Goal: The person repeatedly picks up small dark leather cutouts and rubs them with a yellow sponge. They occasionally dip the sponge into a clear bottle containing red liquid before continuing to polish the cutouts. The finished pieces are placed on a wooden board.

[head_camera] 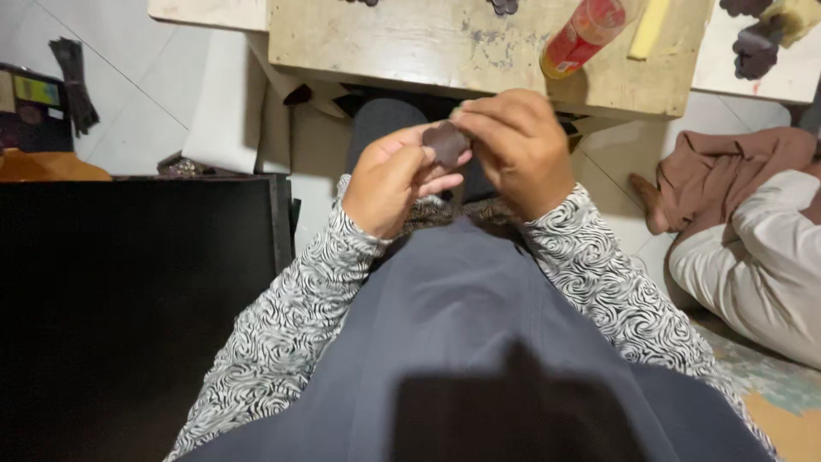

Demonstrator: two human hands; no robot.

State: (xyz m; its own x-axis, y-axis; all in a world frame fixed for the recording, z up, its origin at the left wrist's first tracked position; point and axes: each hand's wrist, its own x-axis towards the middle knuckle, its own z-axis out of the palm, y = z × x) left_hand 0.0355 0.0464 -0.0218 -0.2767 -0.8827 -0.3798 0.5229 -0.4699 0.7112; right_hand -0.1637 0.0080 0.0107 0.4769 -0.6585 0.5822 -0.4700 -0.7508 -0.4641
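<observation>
Above our lap, we pinch a small dark brown leather piece (445, 142) between our 2 hands: our left hand (395, 180) cradles it from below, fingers closed on it, while our right hand (519, 147) grips its upper edge. It looks rounded, matte, slightly scalloped, just below the worn wooden table (410, 43).

- A small dark brown piece (445, 142), matt and possibly leather, is pinched.
- The low table (410, 43) is seen as worn, stained wood.
- The red bottle (583, 36) appears glossy plastic.
- Sleeves (282, 334) are patterned cloth.
</observation>
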